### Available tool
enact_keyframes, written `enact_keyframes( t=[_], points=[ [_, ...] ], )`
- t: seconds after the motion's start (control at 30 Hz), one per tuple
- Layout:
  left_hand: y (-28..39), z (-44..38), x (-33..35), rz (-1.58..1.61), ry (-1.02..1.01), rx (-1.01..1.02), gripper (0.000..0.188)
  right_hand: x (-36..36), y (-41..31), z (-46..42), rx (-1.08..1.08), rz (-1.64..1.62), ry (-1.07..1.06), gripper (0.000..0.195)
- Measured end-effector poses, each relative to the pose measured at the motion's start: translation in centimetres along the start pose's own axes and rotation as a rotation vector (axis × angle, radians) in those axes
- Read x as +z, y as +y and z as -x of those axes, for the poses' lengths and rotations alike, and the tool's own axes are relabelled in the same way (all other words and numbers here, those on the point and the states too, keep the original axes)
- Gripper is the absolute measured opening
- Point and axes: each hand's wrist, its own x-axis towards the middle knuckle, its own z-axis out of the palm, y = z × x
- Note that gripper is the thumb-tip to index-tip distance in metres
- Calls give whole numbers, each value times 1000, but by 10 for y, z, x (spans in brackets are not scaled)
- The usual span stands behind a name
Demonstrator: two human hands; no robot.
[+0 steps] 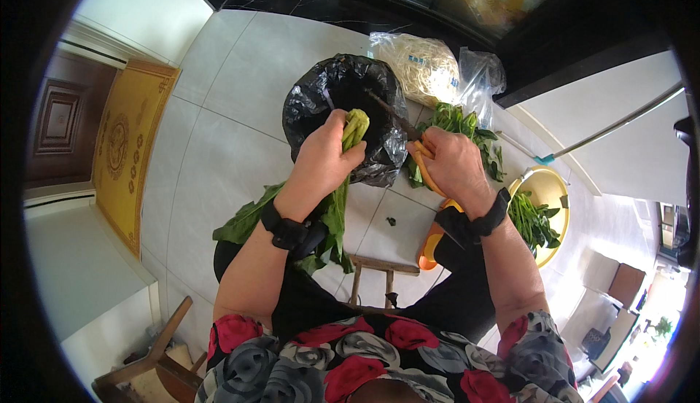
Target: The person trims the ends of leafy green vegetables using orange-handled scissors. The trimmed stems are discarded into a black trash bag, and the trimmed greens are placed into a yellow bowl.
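Note:
My left hand (327, 154) grips a leafy green vegetable by its thick pale stalk (355, 125), with the stalk end pointing up. Its broad leaves (333, 217) hang down past my wrist towards my lap. In my right hand (456, 159) is an orange-handled cutting tool (424, 168), apparently scissors, with a dark, rusty-looking blade. That blade extends over a bin lined with a black plastic bag (306, 94), apart from the stalk. Both hands are above the bin's near side. Inside the bin it is too dark to make out much.
Leafy greens (451, 118) lie on the tiles to the right of the bin. Behind stand a clear bag of pale strands (424, 69) and another plastic bag (481, 80). A yellow bucket (560, 184) holds more greens. A wooden stool (383, 265) is between my legs.

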Motion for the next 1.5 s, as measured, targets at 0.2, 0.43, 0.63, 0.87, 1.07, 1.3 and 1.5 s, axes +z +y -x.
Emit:
enact_keyframes(
  t=[0.2,0.43,0.63,0.87,1.07,1.3,1.5],
  points=[
    [11,-1,-6,721,33,57,26,7,4,1,62,-289,99,37],
    [30,4,-11,1318,-29,-18,31,5,0,3,157,-967,-49,34],
    [31,2,3,1679,-66,-86,30,2,-7,11,26,-1226,-168,47],
    [39,0,23,1562,127,-161,26,12,-8,17,57,-1208,-198,55],
    [50,1,36,1482,205,-164,26,20,-8,20,52,-1006,-144,49],
    [56,-7,51,1532,48,-134,23,7,-5,21,115,-893,-16,36],
    [67,-2,54,1251,-93,-109,57,-51,26,21,89,-670,174,35]
  ],
)
